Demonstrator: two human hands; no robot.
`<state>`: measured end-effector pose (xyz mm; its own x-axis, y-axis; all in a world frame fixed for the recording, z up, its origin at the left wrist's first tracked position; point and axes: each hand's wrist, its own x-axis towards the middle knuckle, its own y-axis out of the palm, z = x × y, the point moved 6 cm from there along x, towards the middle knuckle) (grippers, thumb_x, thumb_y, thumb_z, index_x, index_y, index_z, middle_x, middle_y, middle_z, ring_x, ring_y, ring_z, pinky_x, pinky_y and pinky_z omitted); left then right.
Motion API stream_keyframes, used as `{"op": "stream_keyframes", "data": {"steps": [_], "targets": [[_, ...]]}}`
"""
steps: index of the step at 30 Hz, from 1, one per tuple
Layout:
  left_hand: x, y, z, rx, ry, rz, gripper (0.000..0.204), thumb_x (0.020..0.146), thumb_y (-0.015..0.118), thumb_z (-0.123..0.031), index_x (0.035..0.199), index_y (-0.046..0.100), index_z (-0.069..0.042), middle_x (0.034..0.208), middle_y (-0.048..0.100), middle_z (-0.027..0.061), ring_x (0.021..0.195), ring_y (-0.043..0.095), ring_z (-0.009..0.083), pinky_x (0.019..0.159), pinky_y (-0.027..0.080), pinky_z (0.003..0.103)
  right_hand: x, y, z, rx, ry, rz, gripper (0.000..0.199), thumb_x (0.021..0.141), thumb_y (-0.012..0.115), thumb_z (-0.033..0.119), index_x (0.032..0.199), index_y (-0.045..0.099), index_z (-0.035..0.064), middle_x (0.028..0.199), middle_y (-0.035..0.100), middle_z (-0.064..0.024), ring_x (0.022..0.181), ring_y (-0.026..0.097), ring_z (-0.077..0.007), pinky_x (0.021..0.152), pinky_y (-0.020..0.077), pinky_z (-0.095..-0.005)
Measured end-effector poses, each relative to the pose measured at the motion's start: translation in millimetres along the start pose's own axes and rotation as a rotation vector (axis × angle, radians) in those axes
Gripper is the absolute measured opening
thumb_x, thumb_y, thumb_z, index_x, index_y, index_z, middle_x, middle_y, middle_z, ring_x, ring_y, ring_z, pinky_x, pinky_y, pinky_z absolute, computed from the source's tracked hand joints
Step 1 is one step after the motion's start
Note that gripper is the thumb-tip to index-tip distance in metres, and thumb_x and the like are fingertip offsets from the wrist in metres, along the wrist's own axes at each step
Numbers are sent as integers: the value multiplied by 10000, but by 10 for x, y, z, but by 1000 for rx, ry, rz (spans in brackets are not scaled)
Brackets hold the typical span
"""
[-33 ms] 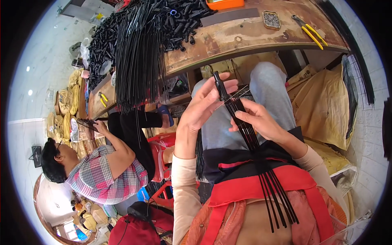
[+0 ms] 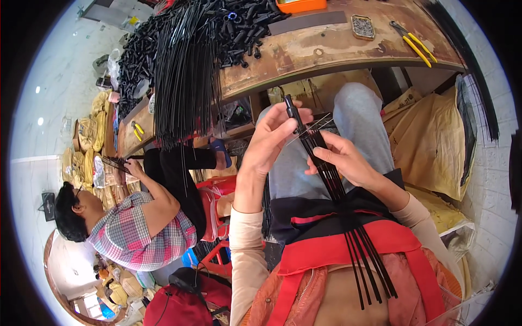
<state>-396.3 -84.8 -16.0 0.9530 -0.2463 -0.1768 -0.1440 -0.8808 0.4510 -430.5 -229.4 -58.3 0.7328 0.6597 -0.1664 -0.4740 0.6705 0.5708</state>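
Above my lap, my left hand (image 2: pixel 276 133) closes its thumb and fingers around a black plastic tube (image 2: pixel 292 113), which stands tilted with its narrow end up. Directly below it, a bundle of thin black ribs (image 2: pixel 330 179), like those of an umbrella frame, is pinched by my right hand (image 2: pixel 342 157) between thumb and fingers. A few fine metal wires (image 2: pixel 322 121) stick out sideways where tube and ribs meet. The ribs' lower ends fan out over the red-and-black apron (image 2: pixel 326 247) on my lap. How the tube joins the ribs is partly hidden by my fingers.
On the wooden table (image 2: pixel 293 60) lie a heap of black plastic parts (image 2: pixel 239 32), a long sheaf of black rods (image 2: pixel 182 92), yellow-handled pliers (image 2: pixel 416 46) and a small tray (image 2: pixel 362 27) of tiny parts. A co-worker (image 2: pixel 147 225) sits at left; a brown sack (image 2: pixel 429 136) stands at right.
My left thumb has come down onto the black tube and the fingers have drawn in around it. My right hand keeps its grip on the ribs.
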Motion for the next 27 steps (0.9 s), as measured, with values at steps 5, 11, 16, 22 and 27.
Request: {"op": "stream_keyframes", "data": {"steps": [5, 11, 16, 22, 27], "targets": [[3, -168, -48, 189, 163, -215, 239, 913, 666, -121, 1129, 635, -21, 1042, 695, 72, 928, 627, 105, 866, 473, 257, 28, 46, 60, -33, 8, 3, 189, 1005, 501, 135, 1143, 513, 6, 917, 598, -72, 810, 628, -133, 831, 577, -371], [-58, -106, 78, -54, 47, -126, 302, 940, 638, -156, 1202, 584, -17, 1035, 689, 82, 956, 641, 141, 864, 485, 276, 36, 33, 40, -27, 10, -31, 186, 1002, 505, 140, 1133, 519, 9, 914, 597, -66, 808, 628, -133, 820, 578, -362], [-12, -120, 29, 141, 141, -148, 346, 956, 615, -197, 1246, 546, -21, 1053, 672, 106, 1007, 650, 194, 869, 491, 302, 38, 85, 62, -63, -5, -12, 208, 1003, 508, 146, 1154, 516, 3, 913, 600, -66, 813, 627, -131, 817, 580, -361], [-74, -19, -4, -39, 44, -230, 324, 958, 610, -196, 1226, 548, -25, 1011, 677, 87, 966, 660, 195, 901, 502, 326, 48, 73, 25, -31, 4, -28, 225, 1006, 507, 148, 1178, 514, 3, 912, 603, -65, 807, 626, -132, 813, 579, -363], [-35, -148, 33, 82, 101, -199, 311, 936, 643, -155, 1199, 548, -18, 1000, 688, 74, 942, 647, 134, 833, 479, 267, 24, 76, 54, -54, 8, -40, 247, 1006, 509, 151, 1205, 512, 5, 912, 599, -62, 811, 624, -127, 814, 580, -356]]}}
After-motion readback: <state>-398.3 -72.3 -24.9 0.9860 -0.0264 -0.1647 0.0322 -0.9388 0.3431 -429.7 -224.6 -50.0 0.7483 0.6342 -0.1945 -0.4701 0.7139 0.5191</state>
